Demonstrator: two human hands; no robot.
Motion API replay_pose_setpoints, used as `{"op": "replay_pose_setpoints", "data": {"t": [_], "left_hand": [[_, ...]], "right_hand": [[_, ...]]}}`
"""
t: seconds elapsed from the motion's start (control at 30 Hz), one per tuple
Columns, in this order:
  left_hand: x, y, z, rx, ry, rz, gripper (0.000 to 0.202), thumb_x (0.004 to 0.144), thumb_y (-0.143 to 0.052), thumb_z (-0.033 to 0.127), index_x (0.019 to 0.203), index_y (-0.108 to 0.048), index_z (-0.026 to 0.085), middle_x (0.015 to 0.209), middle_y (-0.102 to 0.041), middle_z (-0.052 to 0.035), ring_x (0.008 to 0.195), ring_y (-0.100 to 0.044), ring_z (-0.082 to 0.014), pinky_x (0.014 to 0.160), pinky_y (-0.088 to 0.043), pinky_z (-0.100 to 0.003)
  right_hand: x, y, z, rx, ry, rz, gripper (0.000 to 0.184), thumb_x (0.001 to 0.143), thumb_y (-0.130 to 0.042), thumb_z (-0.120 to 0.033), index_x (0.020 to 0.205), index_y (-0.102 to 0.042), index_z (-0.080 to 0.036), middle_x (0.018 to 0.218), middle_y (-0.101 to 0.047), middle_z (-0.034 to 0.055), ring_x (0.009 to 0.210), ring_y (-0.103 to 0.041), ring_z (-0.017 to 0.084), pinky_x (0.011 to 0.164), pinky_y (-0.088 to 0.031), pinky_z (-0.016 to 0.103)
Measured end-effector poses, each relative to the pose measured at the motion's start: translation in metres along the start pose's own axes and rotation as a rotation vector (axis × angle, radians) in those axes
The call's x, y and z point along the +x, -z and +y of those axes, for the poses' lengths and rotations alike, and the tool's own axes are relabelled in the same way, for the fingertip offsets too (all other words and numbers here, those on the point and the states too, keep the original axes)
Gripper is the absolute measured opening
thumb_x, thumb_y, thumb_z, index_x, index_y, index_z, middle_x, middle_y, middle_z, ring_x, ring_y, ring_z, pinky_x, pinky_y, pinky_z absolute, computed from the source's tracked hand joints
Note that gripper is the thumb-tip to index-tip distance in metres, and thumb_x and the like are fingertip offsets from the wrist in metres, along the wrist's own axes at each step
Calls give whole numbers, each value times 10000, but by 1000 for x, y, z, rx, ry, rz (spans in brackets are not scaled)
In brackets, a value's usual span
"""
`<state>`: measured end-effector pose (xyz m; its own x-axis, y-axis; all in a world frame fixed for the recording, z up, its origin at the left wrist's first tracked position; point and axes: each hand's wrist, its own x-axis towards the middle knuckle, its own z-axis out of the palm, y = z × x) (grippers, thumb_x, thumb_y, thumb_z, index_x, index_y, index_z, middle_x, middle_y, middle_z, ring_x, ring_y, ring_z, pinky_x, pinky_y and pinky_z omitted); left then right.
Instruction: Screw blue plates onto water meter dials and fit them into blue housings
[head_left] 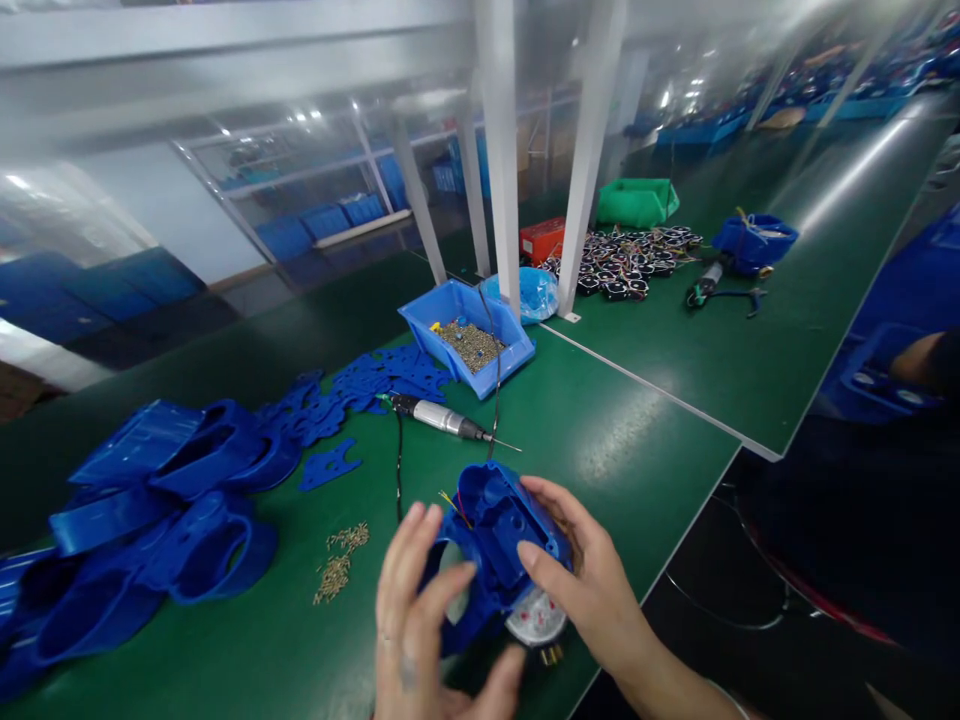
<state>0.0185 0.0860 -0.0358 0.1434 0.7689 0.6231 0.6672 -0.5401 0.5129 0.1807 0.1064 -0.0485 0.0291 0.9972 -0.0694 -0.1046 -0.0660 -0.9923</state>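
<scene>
At the far left of the green bench [225, 660], a heap of blue plastic shells [150, 530] is lying, and just right of it a small scatter of brass screws [339, 565] is sitting on the mat, with flat blue plates [360, 395] spreading behind toward a blue bin of screws [469, 337]. An electric screwdriver [442, 418] is lying in front of that bin, its bit pointing right. Near the front edge, the left hand [420, 620] is spreading its fingers open and pressing them against the left side of a blue housing [495, 545], with the thumb reaching under it. The housing is being held just above the bench, its long axis running from upper left to lower right, the hollow open side facing up toward the camera and a pale round part [536, 620] showing at its lower end. The right hand [585, 580] is curling around the housing's right side, gripping it. Farther right, on the next bench, a pile of dark small parts [626, 262] is lying.
</scene>
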Motion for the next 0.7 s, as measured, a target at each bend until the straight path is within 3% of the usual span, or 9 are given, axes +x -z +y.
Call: {"op": "replay_pose_setpoints", "data": {"t": [0.07, 0.13, 0.2, 0.37, 0.5, 0.6, 0.7], "left_hand": [[8, 9, -14, -19, 177, 13, 321, 808, -617, 306, 1117, -556, 245, 1349, -486, -118, 1273, -428, -329, 1042, -361, -514], [16, 13, -29, -23, 270, -77, 255, 843, -581, 287, 1093, -606, 248, 1281, -543, -112, 1197, -500, -298, 1004, -406, -482], [22, 14, -42, -64, 269, -184, 265, 870, -548, 305, 1116, -639, 265, 1297, -537, -104, 1211, -494, -283, 1021, -402, -470], [38, 13, -53, -125, 152, -365, 336, 892, -515, 286, 1212, -617, 300, 1495, -337, -68, 1380, -292, -293, 1120, -263, -513], [52, 14, -52, -214, 140, -501, 264, 893, -516, 308, 1081, -700, 297, 1478, -374, -62, 1346, -362, -284, 1100, -320, -477], [55, 8, -49, -368, 237, -496, 200, 866, -567, 321, 890, -760, 273, 1377, -504, -78, 1258, -476, -285, 1042, -410, -442], [45, -4, -43, -499, 335, -346, 172, 826, -627, 316, 751, -764, 244, 1253, -598, -99, 1158, -552, -287, 1000, -450, -428]], "right_hand": [[0, 1, 1, 36, -1, 5, 487, 759, -626, -408, 1186, -524, -198, 1175, -607, 113, 1094, -582, 265, 933, -495, 417], [0, 2, 4, 63, 2, 1, 485, 770, -632, -426, 1187, -531, -202, 1179, -609, 112, 1098, -582, 263, 933, -499, 413], [-1, 3, 8, 83, -2, -11, 504, 774, -646, -458, 1196, -537, -204, 1198, -602, 117, 1109, -577, 271, 951, -488, 427], [0, 4, 20, 137, -22, -41, 518, 823, -618, -522, 1225, -540, -205, 1242, -577, 123, 1142, -549, 287, 985, -442, 457], [4, 4, 22, 171, -12, -17, 414, 869, -565, -520, 1145, -524, -214, 1086, -627, 80, 946, -610, 218, 801, -505, 334], [14, 9, 15, 73, 21, -19, 350, 871, -539, -518, 1017, -547, -199, 844, -629, 25, 724, -584, 162, 647, -475, 266], [31, 16, 7, -78, 14, -86, 350, 839, -537, -505, 906, -626, -173, 749, -638, 27, 678, -585, 175, 629, -471, 288]]}}
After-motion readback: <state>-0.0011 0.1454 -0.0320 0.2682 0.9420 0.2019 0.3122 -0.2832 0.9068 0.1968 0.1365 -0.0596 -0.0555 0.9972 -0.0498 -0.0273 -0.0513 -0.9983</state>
